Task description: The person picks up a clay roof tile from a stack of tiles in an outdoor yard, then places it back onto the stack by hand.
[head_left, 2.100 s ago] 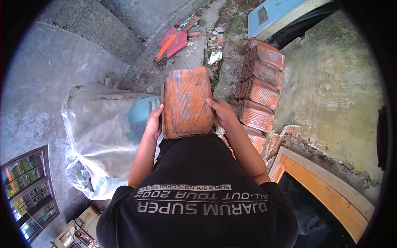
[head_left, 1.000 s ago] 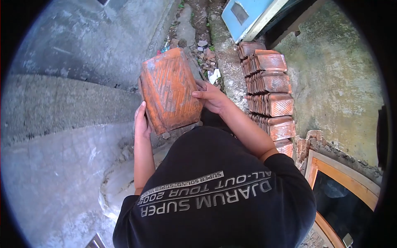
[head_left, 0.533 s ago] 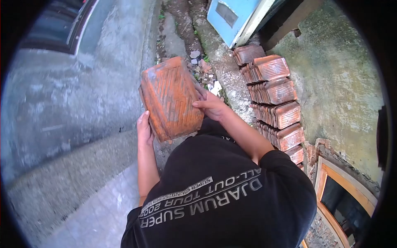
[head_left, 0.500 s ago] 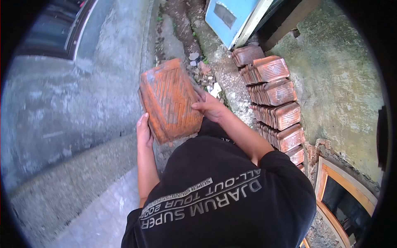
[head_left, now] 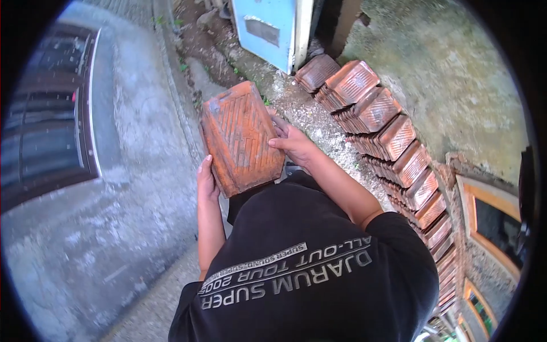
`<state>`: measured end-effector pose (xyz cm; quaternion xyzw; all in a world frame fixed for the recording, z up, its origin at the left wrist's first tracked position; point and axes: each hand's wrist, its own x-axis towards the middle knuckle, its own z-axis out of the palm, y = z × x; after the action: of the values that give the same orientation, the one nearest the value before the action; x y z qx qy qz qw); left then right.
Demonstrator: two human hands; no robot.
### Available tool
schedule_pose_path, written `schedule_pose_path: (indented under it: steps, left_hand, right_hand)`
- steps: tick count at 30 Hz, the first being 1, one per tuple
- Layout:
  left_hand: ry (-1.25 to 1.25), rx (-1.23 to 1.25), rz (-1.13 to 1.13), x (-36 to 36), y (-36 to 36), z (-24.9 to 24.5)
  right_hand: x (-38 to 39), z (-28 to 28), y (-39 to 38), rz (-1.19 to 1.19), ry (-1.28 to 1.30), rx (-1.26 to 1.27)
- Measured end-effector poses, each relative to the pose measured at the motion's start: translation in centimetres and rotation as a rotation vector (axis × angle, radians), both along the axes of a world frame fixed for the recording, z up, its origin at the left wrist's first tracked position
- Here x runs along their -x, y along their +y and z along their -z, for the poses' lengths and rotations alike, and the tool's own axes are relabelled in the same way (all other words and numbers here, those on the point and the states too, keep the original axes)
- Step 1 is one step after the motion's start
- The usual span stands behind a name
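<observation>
An orange-brown clay roof tile (head_left: 242, 137) with slanted ridges and dark, worn edges is held in front of my body, ridged face up. Curled round its lower left edge is my left hand (head_left: 207, 178), the thumb along the side and the other fingers hidden beneath. On the opposite edge my right hand (head_left: 293, 145) grips it, thumb on top and fingers behind. The lower edge of the tile is close to my black shirt (head_left: 296, 245).
Along the wall on my right runs a long row of stacked roof tiles (head_left: 396, 139). A light blue door panel (head_left: 265, 31) stands at its far end. A grey wall (head_left: 142, 131) with a dark-framed window (head_left: 85, 114) is on the left, wooden window frames (head_left: 484, 211) at right.
The view has turned, so the tile row and the blue door sit further left and more of the row shows. Both hands keep hold of the tile, which is slightly more upright.
</observation>
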<state>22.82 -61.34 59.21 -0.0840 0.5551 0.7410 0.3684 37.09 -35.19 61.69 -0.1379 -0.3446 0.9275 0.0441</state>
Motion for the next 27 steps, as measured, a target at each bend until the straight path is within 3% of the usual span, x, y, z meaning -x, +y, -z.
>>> schedule_pose_path:
  steps: [11, 17, 21, 24, 27]
  left_hand:
    - [-0.029, -0.132, 0.546, 10.7, 13.5, 1.1]
    - [-0.019, -0.047, 0.781, 18.6, 21.8, 1.1]
    - [-0.043, -0.057, 0.925, 23.8, 25.9, 1.9]
    - [-0.064, -0.017, 0.961, 25.1, 28.8, -0.1]
    - [-0.087, -0.055, 1.029, 27.4, 31.1, 2.0]
  right_hand:
    - [1.9, 1.5, 5.6, 0.392, -0.038, -0.066]
    - [6.4, 0.9, 7.8, 0.626, -0.092, 0.234]
    - [10.2, 2.0, 8.5, 0.723, -0.091, 0.289]
    - [11.8, 1.6, 9.1, 0.803, -0.116, 0.314]
    - [13.1, 1.0, 9.1, 0.852, -0.111, 0.303]
